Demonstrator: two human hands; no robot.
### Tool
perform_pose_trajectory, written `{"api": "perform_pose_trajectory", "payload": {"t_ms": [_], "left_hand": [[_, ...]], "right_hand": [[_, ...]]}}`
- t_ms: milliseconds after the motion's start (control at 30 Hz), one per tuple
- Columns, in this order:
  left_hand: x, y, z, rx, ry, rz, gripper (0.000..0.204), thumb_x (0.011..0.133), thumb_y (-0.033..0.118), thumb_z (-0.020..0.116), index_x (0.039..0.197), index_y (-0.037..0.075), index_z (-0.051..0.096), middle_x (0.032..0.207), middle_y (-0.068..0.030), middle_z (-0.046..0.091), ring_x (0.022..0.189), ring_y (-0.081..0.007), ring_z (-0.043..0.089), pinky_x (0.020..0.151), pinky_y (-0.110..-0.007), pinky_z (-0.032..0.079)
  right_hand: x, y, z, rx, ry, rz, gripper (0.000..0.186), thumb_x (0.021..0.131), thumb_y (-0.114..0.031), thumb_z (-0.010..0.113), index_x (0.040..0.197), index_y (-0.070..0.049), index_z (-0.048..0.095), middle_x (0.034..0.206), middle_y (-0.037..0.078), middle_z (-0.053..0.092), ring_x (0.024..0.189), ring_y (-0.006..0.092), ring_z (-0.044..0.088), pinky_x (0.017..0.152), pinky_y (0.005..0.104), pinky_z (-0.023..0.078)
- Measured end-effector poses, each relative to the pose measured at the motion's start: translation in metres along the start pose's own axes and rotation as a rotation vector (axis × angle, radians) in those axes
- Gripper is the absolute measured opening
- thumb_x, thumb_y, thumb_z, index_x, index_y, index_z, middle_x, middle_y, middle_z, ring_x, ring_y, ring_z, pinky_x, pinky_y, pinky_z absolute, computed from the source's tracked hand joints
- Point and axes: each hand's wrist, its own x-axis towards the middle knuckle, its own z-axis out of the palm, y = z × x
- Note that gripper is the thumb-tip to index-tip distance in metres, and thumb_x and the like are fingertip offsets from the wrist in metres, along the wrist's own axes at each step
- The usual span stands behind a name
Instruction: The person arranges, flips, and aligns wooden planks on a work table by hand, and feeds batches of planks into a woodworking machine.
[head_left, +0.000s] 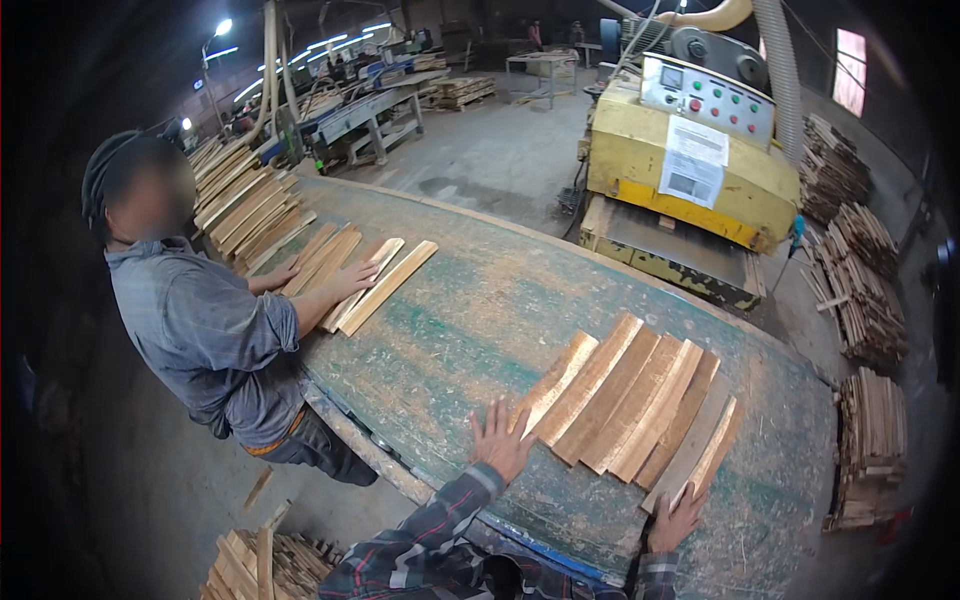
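Note:
A row of several wooden slats (630, 390) lies side by side on the worn green tabletop (780, 450). My left hand (497, 442) is spread open at the left end of the row, fingertips beside the lightest slat. My right hand (676, 518) is closed round the lower end of the rightmost slat (717, 445), its thumb and fingers on the wood. To the left, a second group of slats (390, 285) lies under a co-worker's hands (353, 278), apart from mine.
The co-worker (200, 300) stands at the table's left edge. A yellow machine (630, 150) with a control panel stands beyond the table. Wood stacks (865, 450) line the right, with more slats (240, 200) at the far left end and a pile (245, 560) on the floor below.

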Motion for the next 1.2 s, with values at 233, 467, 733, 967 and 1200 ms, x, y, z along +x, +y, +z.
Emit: {"api": "perform_pose_trajectory", "payload": {"t_ms": [233, 467, 733, 967, 1200], "left_hand": [[-0.004, -0.021, -0.015, -0.08, 0.013, -0.032, 0.071, 0.094, 0.054, 0.064, 0.154, 0.018, 0.046, 0.143, -0.0282, 0.048, 0.117, -0.0426, 0.051, 0.1, -0.056, 0.039], [0.087, -0.041, 0.015, -0.437, -0.029, -0.002, 0.064, 0.083, 0.039, 0.083, 0.136, 0.008, 0.063, 0.116, -0.0248, 0.06, 0.107, -0.0423, 0.057, 0.099, -0.053, 0.046], [0.138, -0.026, 0.068, -0.5, -0.116, -0.046, 0.049, 0.096, 0.046, 0.068, 0.124, 0.006, 0.072, 0.111, -0.0216, 0.062, 0.1, -0.0403, 0.061, 0.088, -0.049, 0.05], [0.107, 0.011, 0.066, -0.091, 0.113, 0.049, 0.055, 0.097, 0.047, 0.065, 0.138, 0.011, 0.061, 0.107, -0.0215, 0.056, 0.101, -0.0407, 0.055, 0.088, -0.05, 0.047], [0.048, 0.057, 0.034, -0.123, -0.014, 0.103, 0.115, 0.075, 0.082, 0.068, 0.16, 0.012, 0.033, 0.15, -0.0317, 0.038, 0.133, -0.0538, 0.039, 0.108, -0.064, 0.032]], "right_hand": [[-0.007, 0.001, 0.002, -0.203, 0.063, -0.105, 0.079, 0.095, -0.05, 0.063, 0.158, -0.01, 0.037, 0.165, 0.034, 0.016, 0.151, 0.0511, 0.022, 0.121, 0.0663, 0.016], [-0.004, -0.014, -0.004, -0.163, 0.163, -0.214, 0.079, 0.088, -0.047, 0.071, 0.149, -0.001, 0.05, 0.159, 0.036, 0.028, 0.145, 0.0506, 0.033, 0.113, 0.063, 0.029], [-0.002, -0.006, 0.007, -0.144, 0.158, -0.128, 0.083, 0.09, -0.057, 0.068, 0.153, -0.009, 0.043, 0.162, 0.036, 0.021, 0.149, 0.0502, 0.028, 0.12, 0.0645, 0.022], [0.007, 0.002, -0.002, -0.133, 0.141, -0.189, 0.095, 0.081, -0.066, 0.074, 0.151, -0.008, 0.047, 0.163, 0.035, 0.017, 0.15, 0.0513, 0.024, 0.121, 0.0654, 0.021], [0.018, 0.023, -0.041, -0.158, -0.025, -0.246, 0.119, 0.066, -0.074, 0.081, 0.157, -0.011, 0.038, 0.165, 0.035, 0.009, 0.153, 0.0528, 0.016, 0.122, 0.0679, 0.014]]}}
